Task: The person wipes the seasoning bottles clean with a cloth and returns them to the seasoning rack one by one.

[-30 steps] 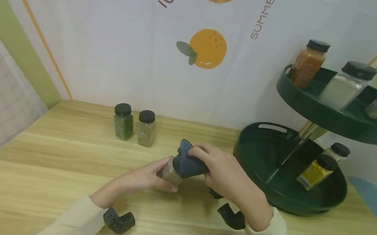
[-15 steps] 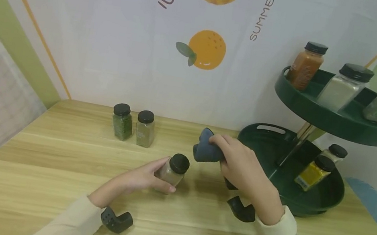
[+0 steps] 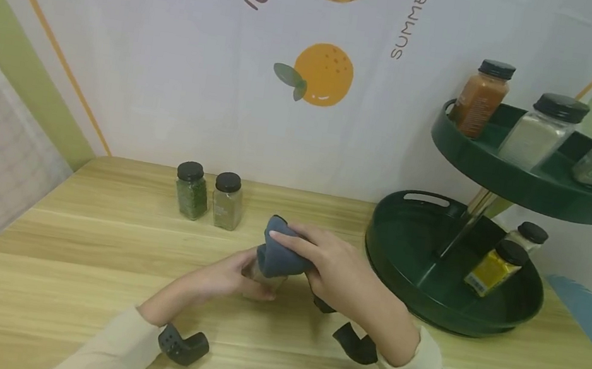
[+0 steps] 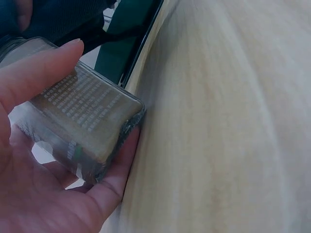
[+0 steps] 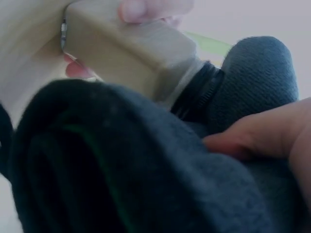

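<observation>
My left hand (image 3: 228, 273) grips a clear spice jar (image 4: 92, 109) with printed lettering and pale brown powder inside, its fingers and thumb around the sides. The jar is tilted, close over the table. A folded dark blue cloth (image 3: 282, 253) is held in my right hand (image 3: 337, 270) and lies against the jar's black lid (image 5: 197, 92). In the head view the cloth hides the lid and much of the jar. The right wrist view shows a thumb pressing into the cloth beside the lid.
Two black-lidded jars, one with green herbs (image 3: 192, 194) and one with brownish contents (image 3: 227, 203), stand at the back of the wooden table (image 3: 94, 231). A two-tier green rack (image 3: 390, 281) on the right bears several spice jars; a printed white curtain (image 3: 187, 66) hangs behind.
My right hand lifted the cloth off the lid and moved right, baring the black lid, then came back left and down onto it. My left hand kept hold of the jar nearly in place.
</observation>
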Tool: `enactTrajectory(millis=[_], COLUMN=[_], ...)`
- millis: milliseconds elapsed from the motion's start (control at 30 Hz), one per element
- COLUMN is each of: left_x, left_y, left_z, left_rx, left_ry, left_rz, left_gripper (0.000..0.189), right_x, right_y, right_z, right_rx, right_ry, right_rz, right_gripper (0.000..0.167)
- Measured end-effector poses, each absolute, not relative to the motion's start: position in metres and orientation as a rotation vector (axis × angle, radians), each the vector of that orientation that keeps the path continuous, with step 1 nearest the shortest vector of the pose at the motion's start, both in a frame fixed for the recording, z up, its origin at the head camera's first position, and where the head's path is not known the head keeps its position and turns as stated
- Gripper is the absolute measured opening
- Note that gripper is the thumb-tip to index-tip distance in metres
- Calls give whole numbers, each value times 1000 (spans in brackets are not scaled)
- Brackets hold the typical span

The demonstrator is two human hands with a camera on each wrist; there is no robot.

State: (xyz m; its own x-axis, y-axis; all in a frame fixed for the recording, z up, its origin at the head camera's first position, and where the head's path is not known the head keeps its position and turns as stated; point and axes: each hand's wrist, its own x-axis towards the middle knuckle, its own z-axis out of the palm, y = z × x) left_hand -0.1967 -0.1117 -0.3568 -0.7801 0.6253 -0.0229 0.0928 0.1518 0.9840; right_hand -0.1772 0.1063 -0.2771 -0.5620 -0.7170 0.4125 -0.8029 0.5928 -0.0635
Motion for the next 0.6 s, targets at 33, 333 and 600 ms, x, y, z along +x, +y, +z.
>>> enactTrajectory(millis=[33,333,600], left_x=[-197,-196,-195], left_y=[-111,-112,-111], left_z=[-356,-355,-356], left_rx=[683,658,659], left_ry=[2019,2023,2054], left_rz=[1660,1659,1652], left_gripper=[80,69,65], right_x=[-178,-186,-193], right_y=[107,117,128], right_z=[-277,-277,-274], right_rx=[1231,1140,955], right_ry=[-2491,-2612,-2711], right_rz=[355,359,231], right_gripper=[67,72,68])
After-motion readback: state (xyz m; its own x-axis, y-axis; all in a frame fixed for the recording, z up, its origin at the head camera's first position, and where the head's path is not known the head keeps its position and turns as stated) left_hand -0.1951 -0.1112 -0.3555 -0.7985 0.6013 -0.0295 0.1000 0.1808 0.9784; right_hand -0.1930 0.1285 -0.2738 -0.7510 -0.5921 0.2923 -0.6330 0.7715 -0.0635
